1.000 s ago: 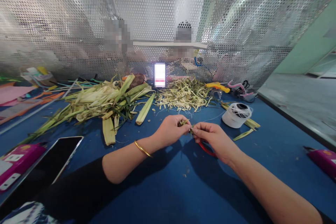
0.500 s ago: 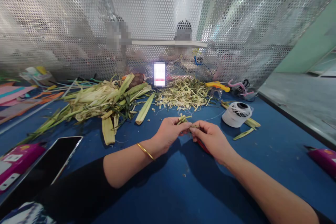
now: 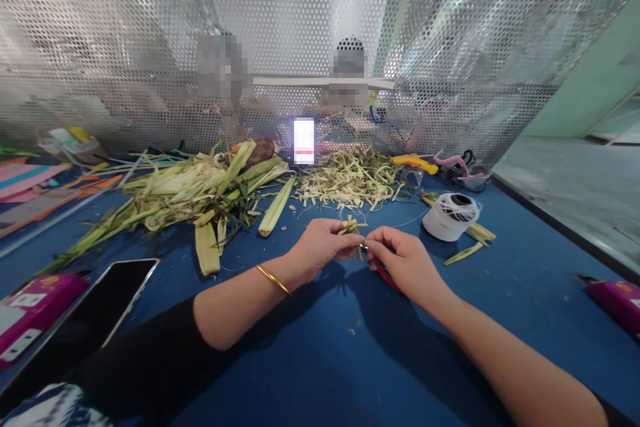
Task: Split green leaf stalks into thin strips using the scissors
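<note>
The left hand (image 3: 323,243) is closed in a pinch, and it holds a small green bundle (image 3: 352,225) of plant strips between thumb and fingers. This bundle is in the middle of the view, above the blue surface (image 3: 310,360). The right hand (image 3: 403,260) is also closed; it grips a red-handled tool (image 3: 389,279), whose handle shows under the palm. A little bright metal is seen at its fingertips, but the kind of tool I cannot tell with certainty.

The important relation is this: from the right fingertips, the bundle lies just beside, toward 10 or 11 o'clock, and the left hand is the nearer one, because it already carries it. The tool runs roughly from 11 to 5 o'clock, with its red part at the 5 o'clock end. One loose strip of the bundle points to about 3 o'clock; the long axis of the whole bundle is hidden by the fingers.

Around the meeting point of both hands, the shredded pile (image 3: 350,183) is at 12 o'clock. The white thread spool (image 3: 447,221) stands between 2 and 3 o'clock, nearer to the right hand. A long pale stalk (image 3: 277,208) and the larger leaf heap (image 3: 183,183) lie toward 10 o'clock, on the left hand's side.
</note>
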A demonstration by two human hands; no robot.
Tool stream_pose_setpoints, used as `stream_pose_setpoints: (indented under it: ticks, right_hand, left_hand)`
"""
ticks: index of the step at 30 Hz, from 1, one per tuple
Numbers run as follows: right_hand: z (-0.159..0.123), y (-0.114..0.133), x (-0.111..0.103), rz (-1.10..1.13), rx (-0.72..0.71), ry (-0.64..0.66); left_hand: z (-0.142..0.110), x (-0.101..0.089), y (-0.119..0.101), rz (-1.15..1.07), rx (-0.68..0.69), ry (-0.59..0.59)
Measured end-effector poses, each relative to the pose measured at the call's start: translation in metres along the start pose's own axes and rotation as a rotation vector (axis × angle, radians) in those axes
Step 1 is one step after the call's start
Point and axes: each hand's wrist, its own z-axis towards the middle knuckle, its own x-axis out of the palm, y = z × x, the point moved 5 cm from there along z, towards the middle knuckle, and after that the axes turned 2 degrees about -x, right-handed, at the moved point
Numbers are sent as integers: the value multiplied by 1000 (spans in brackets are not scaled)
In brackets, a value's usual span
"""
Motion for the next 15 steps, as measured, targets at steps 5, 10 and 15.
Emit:
stream_pose_setpoints:
  ticks: [5, 10, 15]
  right_hand:
    - [2, 0, -3, -158, -63, 48]
    - [5, -1, -4, 97, 40, 17]
    - [3, -1, 2, 201, 77, -62]
  left_hand:
    - [4, 0, 5, -2, -44, 75]
    - [5, 1, 5, 93, 36, 78]
    - [2, 8, 9, 136, 49, 108]
